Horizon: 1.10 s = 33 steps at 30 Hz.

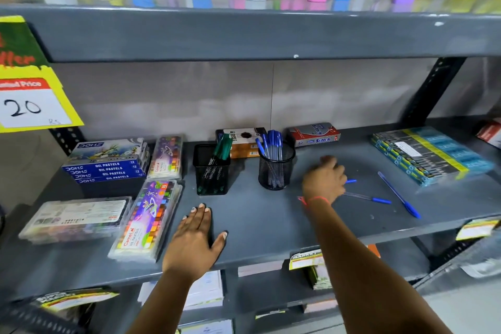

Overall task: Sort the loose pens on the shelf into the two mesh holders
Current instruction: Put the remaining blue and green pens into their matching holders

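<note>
Pens (pixel 398 195) lie loose at three o'clock of the right hand (pixel 324 180), fingers blurred, grip untellable; left hand (pixel 195 236) rests flat, open; next, the round holder (pixel 276 168).

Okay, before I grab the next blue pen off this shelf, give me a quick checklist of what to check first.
1. Loose pens within reach: ok. Blue pens lie on the shelf beside the right hand.
2. Right hand free to grasp: cannot tell. It is blurred and covers the pens nearest it.
3. Matching holder has room: ok. The round mesh holder holds blue pens with space left.
4. Other holder stays separate: ok. The square mesh holder holds only green-capped pens.
5. Left hand clear: ok. The left hand rests flat on the shelf, empty.
</note>
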Each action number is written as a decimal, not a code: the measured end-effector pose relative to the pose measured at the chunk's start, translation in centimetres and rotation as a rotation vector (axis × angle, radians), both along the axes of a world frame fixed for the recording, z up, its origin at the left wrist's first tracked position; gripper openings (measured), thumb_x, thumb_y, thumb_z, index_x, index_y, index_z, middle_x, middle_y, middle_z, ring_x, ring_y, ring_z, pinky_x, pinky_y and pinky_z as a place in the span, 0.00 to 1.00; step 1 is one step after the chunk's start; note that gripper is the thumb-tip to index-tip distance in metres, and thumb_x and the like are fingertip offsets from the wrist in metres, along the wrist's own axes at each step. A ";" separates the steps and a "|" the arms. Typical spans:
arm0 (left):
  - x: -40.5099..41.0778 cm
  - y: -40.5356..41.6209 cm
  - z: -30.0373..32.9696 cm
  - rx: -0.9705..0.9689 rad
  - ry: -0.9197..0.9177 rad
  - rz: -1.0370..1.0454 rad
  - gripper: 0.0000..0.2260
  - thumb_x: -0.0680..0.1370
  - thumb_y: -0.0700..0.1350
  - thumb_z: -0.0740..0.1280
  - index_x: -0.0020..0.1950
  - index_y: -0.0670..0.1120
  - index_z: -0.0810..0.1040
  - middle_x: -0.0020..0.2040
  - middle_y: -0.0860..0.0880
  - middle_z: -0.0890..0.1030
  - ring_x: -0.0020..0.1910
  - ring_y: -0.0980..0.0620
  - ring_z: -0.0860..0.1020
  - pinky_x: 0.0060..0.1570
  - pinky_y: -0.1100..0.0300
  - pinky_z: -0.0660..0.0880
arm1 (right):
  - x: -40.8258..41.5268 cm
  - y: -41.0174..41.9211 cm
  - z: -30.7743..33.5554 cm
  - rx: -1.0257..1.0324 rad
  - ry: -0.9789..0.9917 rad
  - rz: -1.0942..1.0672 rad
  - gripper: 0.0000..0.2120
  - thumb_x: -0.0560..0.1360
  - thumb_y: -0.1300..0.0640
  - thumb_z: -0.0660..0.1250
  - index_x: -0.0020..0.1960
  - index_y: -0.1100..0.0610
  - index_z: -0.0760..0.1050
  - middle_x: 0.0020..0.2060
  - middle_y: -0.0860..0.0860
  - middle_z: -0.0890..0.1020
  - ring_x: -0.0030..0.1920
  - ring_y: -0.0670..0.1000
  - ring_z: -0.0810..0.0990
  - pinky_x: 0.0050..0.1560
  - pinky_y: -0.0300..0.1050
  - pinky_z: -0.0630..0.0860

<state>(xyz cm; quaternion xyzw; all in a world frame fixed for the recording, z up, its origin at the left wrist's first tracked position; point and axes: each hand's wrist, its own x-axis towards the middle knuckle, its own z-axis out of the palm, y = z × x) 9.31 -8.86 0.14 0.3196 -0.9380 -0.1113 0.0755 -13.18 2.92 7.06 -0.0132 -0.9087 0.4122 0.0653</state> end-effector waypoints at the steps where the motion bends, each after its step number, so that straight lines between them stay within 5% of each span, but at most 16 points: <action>1: 0.0 0.0 0.0 -0.004 -0.003 0.000 0.43 0.64 0.68 0.36 0.74 0.45 0.52 0.76 0.47 0.53 0.74 0.51 0.50 0.69 0.60 0.43 | -0.7 1.1 -0.9 0.166 -0.056 0.076 0.16 0.77 0.60 0.57 0.64 0.58 0.69 0.66 0.62 0.69 0.67 0.62 0.65 0.64 0.58 0.66; 3: -0.1 0.0 0.0 -0.013 -0.010 -0.005 0.43 0.64 0.67 0.36 0.74 0.45 0.52 0.76 0.47 0.54 0.74 0.51 0.50 0.70 0.60 0.43 | -1.8 2.5 -2.7 0.427 -0.171 0.255 0.18 0.79 0.53 0.55 0.68 0.54 0.66 0.72 0.58 0.62 0.73 0.60 0.56 0.70 0.60 0.58; 6: -0.1 0.0 -0.1 -0.011 -0.029 -0.006 0.43 0.64 0.68 0.35 0.74 0.45 0.51 0.76 0.47 0.53 0.74 0.51 0.50 0.70 0.59 0.44 | -2.1 3.4 -4.3 0.550 -0.223 0.396 0.21 0.79 0.47 0.54 0.69 0.53 0.66 0.75 0.56 0.57 0.75 0.59 0.52 0.72 0.63 0.53; 14: -0.1 0.0 -0.1 -0.006 -0.038 -0.010 0.44 0.64 0.68 0.35 0.74 0.45 0.51 0.76 0.47 0.53 0.74 0.51 0.50 0.70 0.59 0.43 | 2.5 2.7 -5.8 0.495 0.087 0.473 0.16 0.77 0.52 0.59 0.58 0.61 0.74 0.59 0.60 0.77 0.61 0.61 0.72 0.61 0.51 0.69; 24: -0.1 0.1 0.3 -0.010 -0.041 -0.008 0.44 0.63 0.68 0.34 0.74 0.45 0.49 0.76 0.48 0.51 0.74 0.52 0.49 0.69 0.61 0.42 | 2.1 2.4 -3.3 0.537 -0.015 0.521 0.17 0.74 0.68 0.56 0.63 0.62 0.67 0.62 0.62 0.70 0.59 0.64 0.76 0.55 0.55 0.76; 27: 0.0 0.1 0.3 -0.005 -0.037 -0.008 0.44 0.64 0.68 0.34 0.74 0.46 0.49 0.76 0.48 0.51 0.74 0.52 0.48 0.68 0.62 0.41 | 0.9 2.2 -2.4 0.383 -0.136 0.517 0.18 0.75 0.69 0.54 0.63 0.63 0.67 0.60 0.65 0.72 0.57 0.67 0.76 0.56 0.56 0.75; 30: 0.0 -0.1 0.4 -0.004 -0.038 -0.006 0.44 0.64 0.68 0.34 0.74 0.46 0.49 0.76 0.48 0.51 0.74 0.52 0.48 0.67 0.62 0.41 | 0.2 2.2 -0.5 -0.031 -0.246 0.334 0.21 0.74 0.70 0.55 0.66 0.61 0.67 0.57 0.67 0.76 0.54 0.67 0.78 0.51 0.51 0.75; 33: -0.1 0.1 0.3 -0.011 -0.037 0.001 0.43 0.65 0.69 0.35 0.74 0.45 0.49 0.76 0.48 0.51 0.74 0.52 0.48 0.67 0.62 0.41 | -0.6 1.8 2.8 -0.409 -0.121 0.157 0.25 0.74 0.69 0.57 0.70 0.57 0.63 0.55 0.67 0.79 0.52 0.63 0.79 0.49 0.47 0.73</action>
